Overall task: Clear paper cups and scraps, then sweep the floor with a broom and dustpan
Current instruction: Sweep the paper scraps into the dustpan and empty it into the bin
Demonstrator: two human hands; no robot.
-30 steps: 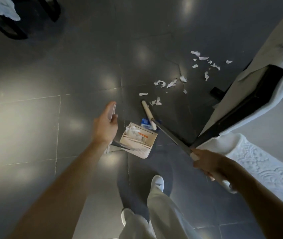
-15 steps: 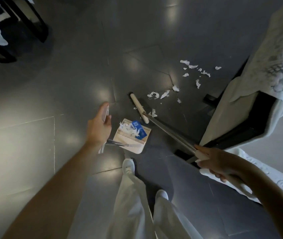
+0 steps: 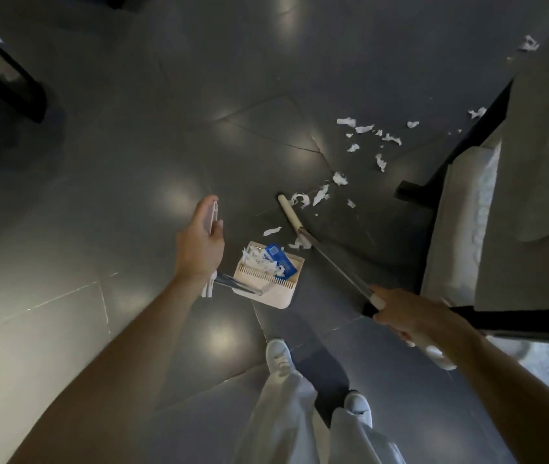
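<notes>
Between broom and dustpan, new scrap

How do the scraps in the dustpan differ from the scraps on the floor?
Dustpan scraps are heaped together beside a blue wrapper; floor scraps lie scattered singly. Dustpan scraps sit in the dustpan the left hand holds; floor scraps lie around and beyond the broom head. Both are torn white paper.

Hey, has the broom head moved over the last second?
Yes. The broom head has moved forward, toward the curled paper scrap, which has stayed put; its far end now almost reaches it.
</notes>
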